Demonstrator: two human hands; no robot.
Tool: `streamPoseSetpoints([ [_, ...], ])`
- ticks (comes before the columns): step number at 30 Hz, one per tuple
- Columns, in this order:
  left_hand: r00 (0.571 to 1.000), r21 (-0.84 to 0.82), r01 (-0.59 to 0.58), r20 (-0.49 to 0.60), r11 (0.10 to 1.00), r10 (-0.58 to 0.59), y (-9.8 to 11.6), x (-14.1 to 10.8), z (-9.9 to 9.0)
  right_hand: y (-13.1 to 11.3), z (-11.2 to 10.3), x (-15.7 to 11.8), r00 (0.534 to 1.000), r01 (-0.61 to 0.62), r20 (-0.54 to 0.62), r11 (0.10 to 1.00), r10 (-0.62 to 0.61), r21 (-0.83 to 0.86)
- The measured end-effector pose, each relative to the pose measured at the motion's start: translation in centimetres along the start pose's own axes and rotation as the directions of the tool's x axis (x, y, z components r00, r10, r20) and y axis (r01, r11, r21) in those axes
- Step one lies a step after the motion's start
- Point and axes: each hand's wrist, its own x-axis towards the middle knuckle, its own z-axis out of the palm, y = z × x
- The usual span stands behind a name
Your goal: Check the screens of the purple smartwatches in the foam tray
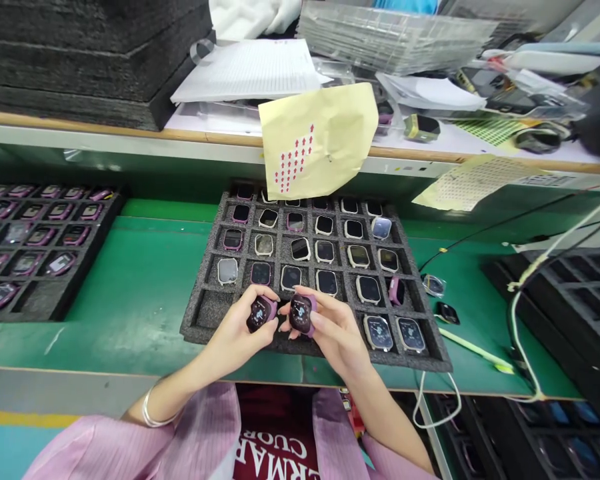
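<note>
My left hand (247, 323) is closed around a purple smartwatch (259, 313) with a lit dial. Beside it, my right hand (334, 327) grips a second purple smartwatch (301, 313), its screen lit as well. Both watches face up, close together but apart, above the front edge of a black foam tray (207, 313). Square compartments in that tray hold many watches with silver or purple cases. Two silver watches with lit faces, one of them a silver smartwatch (379, 333), lie at its front right. One purple watch (397, 291) stands on its side in a compartment.
Another foam tray (35, 300) with purple watches lies at the left. On the green table (140, 267), right of the middle tray, are a light green pen (475, 350), a small black watch (447, 313) and a white cable (517, 320). Yellow sticker sheets hang from the shelf (220, 138).
</note>
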Motion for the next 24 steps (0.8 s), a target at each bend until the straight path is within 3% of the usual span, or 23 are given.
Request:
streamPoseSetpoints([
  [15,0.996,0.0,-0.086,-0.037,0.996,0.086,0.32,-0.51,0.19,-0.51,0.28,-0.32,1.0,0.007,-0.02,1.0,-0.008,-0.008],
  [24,0.998,-0.003,-0.035,-0.053,0.999,0.034,0.3,-0.07,0.34,-0.39,0.19,-0.32,1.0,0.023,-0.019,1.0,-0.024,-0.016],
])
